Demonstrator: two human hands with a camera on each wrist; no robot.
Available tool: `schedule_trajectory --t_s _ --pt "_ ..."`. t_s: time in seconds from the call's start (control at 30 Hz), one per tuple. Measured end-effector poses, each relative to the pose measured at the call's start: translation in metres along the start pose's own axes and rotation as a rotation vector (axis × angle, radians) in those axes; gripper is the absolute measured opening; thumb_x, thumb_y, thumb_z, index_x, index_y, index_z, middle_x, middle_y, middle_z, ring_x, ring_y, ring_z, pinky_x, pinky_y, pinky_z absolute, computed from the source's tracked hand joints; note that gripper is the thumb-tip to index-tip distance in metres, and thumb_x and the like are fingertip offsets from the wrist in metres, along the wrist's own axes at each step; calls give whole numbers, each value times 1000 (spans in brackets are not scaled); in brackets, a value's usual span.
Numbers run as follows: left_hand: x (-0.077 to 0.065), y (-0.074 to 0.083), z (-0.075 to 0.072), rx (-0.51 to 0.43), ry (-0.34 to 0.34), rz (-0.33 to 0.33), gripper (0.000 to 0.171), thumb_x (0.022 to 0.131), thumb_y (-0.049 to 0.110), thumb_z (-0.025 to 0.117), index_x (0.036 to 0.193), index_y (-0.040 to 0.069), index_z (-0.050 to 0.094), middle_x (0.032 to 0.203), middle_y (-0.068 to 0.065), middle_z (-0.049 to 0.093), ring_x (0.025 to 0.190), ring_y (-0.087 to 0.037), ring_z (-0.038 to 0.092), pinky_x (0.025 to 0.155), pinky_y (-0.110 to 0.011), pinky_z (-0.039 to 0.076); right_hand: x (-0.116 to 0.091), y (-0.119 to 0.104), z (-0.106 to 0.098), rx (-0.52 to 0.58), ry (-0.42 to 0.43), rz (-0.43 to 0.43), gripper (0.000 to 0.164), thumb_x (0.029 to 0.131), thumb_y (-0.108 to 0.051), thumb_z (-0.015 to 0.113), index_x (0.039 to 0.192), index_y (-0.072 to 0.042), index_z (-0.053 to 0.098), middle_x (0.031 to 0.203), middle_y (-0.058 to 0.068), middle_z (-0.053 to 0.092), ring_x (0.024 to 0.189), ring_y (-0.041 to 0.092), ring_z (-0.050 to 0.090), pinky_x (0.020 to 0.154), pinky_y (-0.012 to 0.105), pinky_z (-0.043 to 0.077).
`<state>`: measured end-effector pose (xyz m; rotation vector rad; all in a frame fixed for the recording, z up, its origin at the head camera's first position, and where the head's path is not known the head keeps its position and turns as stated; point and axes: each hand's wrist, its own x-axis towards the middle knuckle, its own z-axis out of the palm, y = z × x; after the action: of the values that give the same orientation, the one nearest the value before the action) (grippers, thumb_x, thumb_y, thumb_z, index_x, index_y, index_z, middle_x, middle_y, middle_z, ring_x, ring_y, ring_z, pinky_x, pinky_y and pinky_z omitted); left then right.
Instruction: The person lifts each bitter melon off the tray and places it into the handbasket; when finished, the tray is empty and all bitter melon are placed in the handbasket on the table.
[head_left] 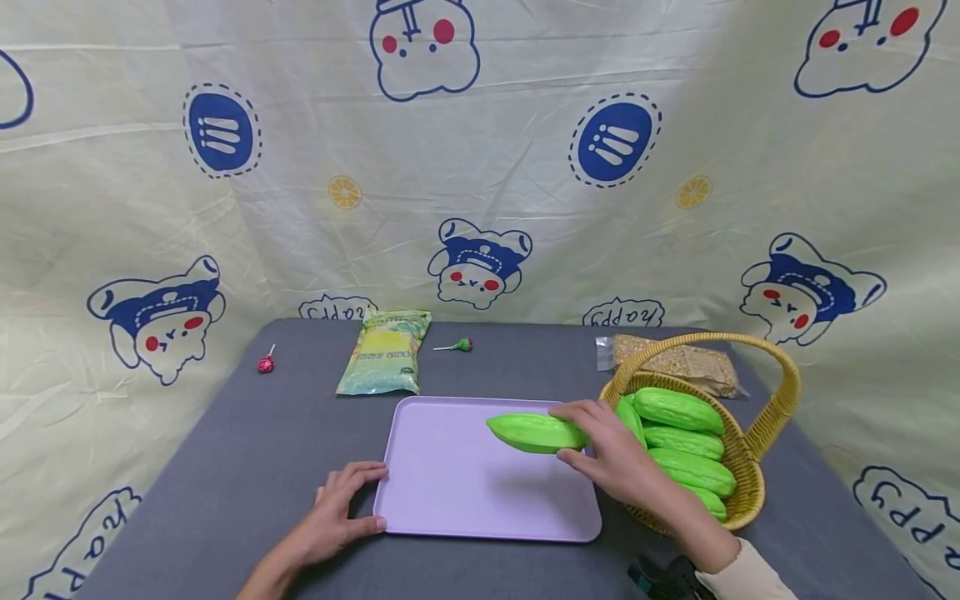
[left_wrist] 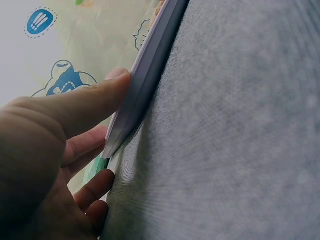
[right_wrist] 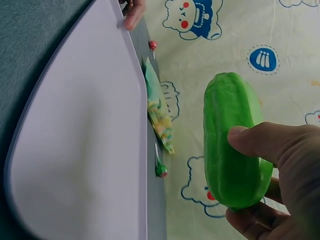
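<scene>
My right hand (head_left: 611, 446) holds a green bitter melon (head_left: 528, 432) above the right part of a lilac tray (head_left: 465, 492). In the right wrist view the thumb lies across the bitter melon (right_wrist: 231, 150), with fingers behind and below it. The tray lies flat on the table. At its left edge my left hand (head_left: 337, 512) rests with spread fingers, the thumb touching near the front corner. The left wrist view shows the thumb against the side of the tray (left_wrist: 137, 95). A wicker basket (head_left: 750, 492) right of the tray holds several more bitter melons (head_left: 682, 442).
A yellow-green packet (head_left: 386, 354) lies behind the tray, with a green lollipop (head_left: 459, 344) beside it. A red lollipop (head_left: 266, 362) is at the far left. Behind the basket, whose tall handle (head_left: 783, 396) sticks up, lies a clear bag of grains (head_left: 678, 365). A black object (head_left: 667, 577) sits near the right forearm.
</scene>
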<state>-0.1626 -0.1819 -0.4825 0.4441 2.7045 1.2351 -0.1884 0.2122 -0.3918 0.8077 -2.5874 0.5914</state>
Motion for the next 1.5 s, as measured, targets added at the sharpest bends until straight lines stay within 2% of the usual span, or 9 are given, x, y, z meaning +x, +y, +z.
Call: schedule_trajectory --t_s 0.4,0.63,0.77,0.87,1.07,1.13,1.23,1.4,1.5 --pt "0 0 0 -10 -4 6 58 78 40 74 128 21 53 137 0 44 119 -25 32 83 -39 22 -31 15 -32 -23 -11 125 52 76 -14 77 124 -15 58 119 6 57 110 22 50 83 46 46" --pt "-1 -1 0 -14 0 32 58 78 39 73 128 20 53 137 -1 44 118 -24 32 82 -37 21 -45 27 -50 -111 60 94 55 69 -11 82 120 -13 61 113 5 57 104 21 51 78 42 45" --pt "-1 -1 0 -15 0 31 57 78 39 73 128 20 53 137 -1 44 118 -24 32 82 -36 21 -53 35 -59 -133 79 100 55 69 -10 81 120 -12 61 111 5 58 102 21 52 78 40 44" --pt "-1 -1 0 -18 -1 26 57 78 39 73 128 20 53 137 -1 44 118 -24 33 81 -36 21 -60 42 -65 -143 83 128 53 71 -13 81 120 -13 61 111 4 57 102 18 50 77 37 44" --pt "0 -1 0 -15 7 26 58 78 39 73 128 19 53 137 0 45 118 -24 33 82 -35 21 -71 54 -72 -130 69 192 49 75 -19 79 121 -15 60 111 1 57 101 -5 41 72 32 45" --pt "0 -1 0 -14 7 25 58 78 39 73 128 19 53 137 0 45 118 -24 33 82 -35 21 -74 59 -74 -126 68 208 49 75 -20 78 121 -14 60 111 2 57 100 -8 38 71 31 44" --pt "0 0 0 -13 6 20 58 78 39 73 128 19 53 137 0 45 118 -24 33 82 -35 22 -78 68 -76 -139 65 239 49 76 -20 78 120 -12 61 109 5 57 99 0 43 71 30 43" --pt "1 -1 0 -3 4 15 58 78 40 73 128 20 53 137 -1 45 119 -24 33 82 -35 22 -81 81 -75 -128 38 298 48 77 -17 77 120 -7 60 110 12 55 98 27 51 72 43 43" --pt "0 -1 0 0 2 13 58 78 40 73 128 20 53 138 0 45 119 -24 33 82 -36 22 -82 87 -74 -121 21 321 48 77 -17 77 120 -6 59 110 16 54 97 32 51 69 45 42"
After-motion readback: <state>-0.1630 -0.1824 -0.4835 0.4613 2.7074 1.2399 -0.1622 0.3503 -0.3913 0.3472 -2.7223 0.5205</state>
